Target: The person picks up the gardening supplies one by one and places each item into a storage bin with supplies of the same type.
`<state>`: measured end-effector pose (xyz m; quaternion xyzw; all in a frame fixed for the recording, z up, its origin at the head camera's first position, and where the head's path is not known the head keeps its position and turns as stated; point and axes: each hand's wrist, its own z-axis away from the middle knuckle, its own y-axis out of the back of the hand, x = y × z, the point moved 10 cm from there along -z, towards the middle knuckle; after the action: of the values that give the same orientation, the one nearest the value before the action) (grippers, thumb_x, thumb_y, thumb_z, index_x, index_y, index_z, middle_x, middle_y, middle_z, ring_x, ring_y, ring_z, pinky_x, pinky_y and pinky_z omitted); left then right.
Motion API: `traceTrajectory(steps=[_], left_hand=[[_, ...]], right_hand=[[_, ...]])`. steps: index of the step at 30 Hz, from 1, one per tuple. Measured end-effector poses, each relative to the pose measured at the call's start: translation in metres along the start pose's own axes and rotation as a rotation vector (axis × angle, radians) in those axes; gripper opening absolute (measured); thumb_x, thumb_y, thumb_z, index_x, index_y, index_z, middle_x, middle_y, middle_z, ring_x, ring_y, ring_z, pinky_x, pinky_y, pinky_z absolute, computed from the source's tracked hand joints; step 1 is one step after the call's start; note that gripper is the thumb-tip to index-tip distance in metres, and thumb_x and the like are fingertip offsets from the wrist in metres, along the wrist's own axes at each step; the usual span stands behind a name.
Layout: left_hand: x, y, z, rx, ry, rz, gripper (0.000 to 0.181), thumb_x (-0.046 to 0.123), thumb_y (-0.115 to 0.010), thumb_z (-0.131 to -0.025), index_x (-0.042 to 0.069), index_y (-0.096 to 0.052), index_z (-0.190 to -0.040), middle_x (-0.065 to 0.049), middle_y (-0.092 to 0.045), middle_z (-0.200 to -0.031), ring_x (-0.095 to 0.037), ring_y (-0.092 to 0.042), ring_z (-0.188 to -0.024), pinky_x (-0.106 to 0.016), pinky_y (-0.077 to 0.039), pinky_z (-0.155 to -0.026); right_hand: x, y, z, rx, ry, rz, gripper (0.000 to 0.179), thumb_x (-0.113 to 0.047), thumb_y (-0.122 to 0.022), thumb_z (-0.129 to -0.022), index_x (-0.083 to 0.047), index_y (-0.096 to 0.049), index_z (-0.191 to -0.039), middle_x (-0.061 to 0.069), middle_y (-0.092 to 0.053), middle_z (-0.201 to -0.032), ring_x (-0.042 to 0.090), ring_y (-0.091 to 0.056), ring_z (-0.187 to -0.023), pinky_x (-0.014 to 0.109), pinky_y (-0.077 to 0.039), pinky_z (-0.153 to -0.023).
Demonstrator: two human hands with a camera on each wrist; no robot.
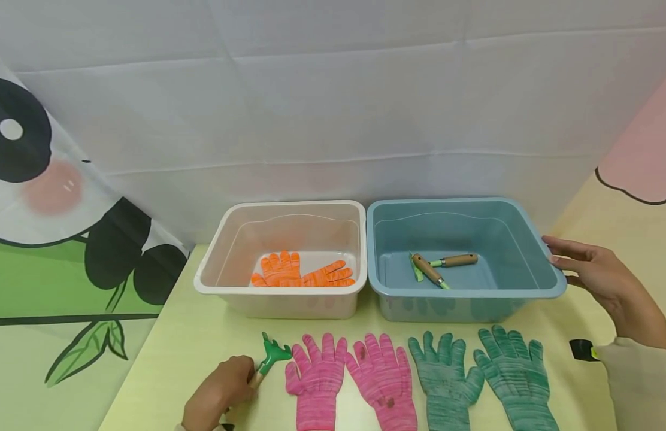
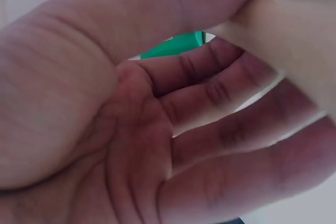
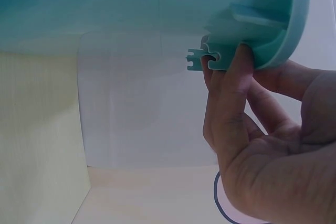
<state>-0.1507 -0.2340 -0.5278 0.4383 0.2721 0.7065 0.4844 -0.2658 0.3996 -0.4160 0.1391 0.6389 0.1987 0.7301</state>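
My left hand [image 1: 222, 389] grips a small green hand rake [image 1: 274, 354] by its wooden handle [image 2: 299, 45], low over the front left of the table. The rake's green prongs point away from me, beside a pink glove [image 1: 319, 380]. At the far right, my right hand [image 1: 608, 281] holds the end rim of a blue plastic bin [image 1: 468, 293]. Thumb and fingers pinch that rim in the right wrist view. Two small tools, one with a wooden handle [image 1: 427, 270] and one with a similar handle [image 1: 460, 260], lie crossed inside the blue bin.
A white bin [image 1: 279, 291] stands against the blue one's left side, with orange gloves [image 1: 281, 272] in it. Another pink glove [image 1: 384, 380] and two green gloves, one left [image 1: 443, 383] and one right [image 1: 516, 377], lie in front. A white cloth [image 1: 333, 108] hangs behind.
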Motion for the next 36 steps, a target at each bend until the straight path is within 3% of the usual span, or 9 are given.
traceTrajectory(steps=[6,10,14,22,31,36], left_hand=[[-0.001,0.003,-0.002,-0.011,-0.003,-0.001,0.024,0.001,-0.081,-0.088,0.009,-0.059,-0.086,-0.003,-0.054,-0.076,-0.02,-0.051,-0.071,-0.034,-0.044,-0.066],[0.002,0.013,-0.002,0.042,-0.062,-0.025,0.025,-0.002,-0.081,-0.085,0.009,-0.059,-0.084,-0.001,-0.055,-0.075,-0.019,-0.051,-0.07,-0.034,-0.044,-0.065],[0.002,0.02,-0.003,0.061,-0.072,-0.017,0.026,-0.003,-0.082,-0.084,0.01,-0.06,-0.084,0.0,-0.056,-0.075,-0.018,-0.052,-0.068,-0.033,-0.045,-0.063],[0.01,0.028,-0.004,0.061,-0.107,0.034,0.031,-0.003,-0.085,-0.082,0.013,-0.059,-0.085,0.001,-0.056,-0.073,-0.017,-0.053,-0.068,-0.034,-0.046,-0.065],[0.024,0.025,-0.007,0.003,-0.164,0.097,0.027,0.001,-0.085,-0.085,0.013,-0.062,-0.089,0.002,-0.061,-0.078,-0.017,-0.056,-0.072,-0.036,-0.049,-0.069],[0.041,0.034,-0.005,0.01,-0.276,0.098,0.029,0.001,-0.086,-0.084,0.014,-0.061,-0.087,0.005,-0.061,-0.077,-0.014,-0.055,-0.071,-0.034,-0.048,-0.068]], right_hand=[[0.002,0.0,-0.001,0.01,0.01,0.022,0.063,-0.026,-0.059,-0.11,-0.007,-0.034,-0.165,-0.043,-0.047,-0.114,-0.021,-0.052,-0.1,0.018,-0.055,-0.077],[0.002,0.001,-0.002,0.016,0.009,0.031,0.064,-0.026,-0.059,-0.11,-0.005,-0.034,-0.165,-0.043,-0.047,-0.115,-0.021,-0.051,-0.101,0.018,-0.055,-0.077],[0.004,0.0,-0.003,0.008,-0.002,0.032,0.066,-0.029,-0.059,-0.11,-0.005,-0.033,-0.165,-0.042,-0.047,-0.115,-0.02,-0.051,-0.101,0.019,-0.055,-0.078],[0.006,-0.001,-0.001,-0.037,-0.033,-0.002,0.066,-0.029,-0.061,-0.109,-0.01,-0.033,-0.166,-0.044,-0.049,-0.116,-0.02,-0.053,-0.101,0.018,-0.055,-0.079],[0.005,-0.001,0.002,0.016,-0.009,0.084,0.061,-0.029,-0.052,-0.113,-0.005,-0.032,-0.165,-0.038,-0.042,-0.119,-0.02,-0.042,-0.101,0.016,-0.052,-0.078],[0.007,0.0,-0.001,0.02,-0.004,0.084,0.062,-0.031,-0.053,-0.113,-0.006,-0.032,-0.165,-0.037,-0.042,-0.12,-0.02,-0.044,-0.102,0.016,-0.053,-0.078]])
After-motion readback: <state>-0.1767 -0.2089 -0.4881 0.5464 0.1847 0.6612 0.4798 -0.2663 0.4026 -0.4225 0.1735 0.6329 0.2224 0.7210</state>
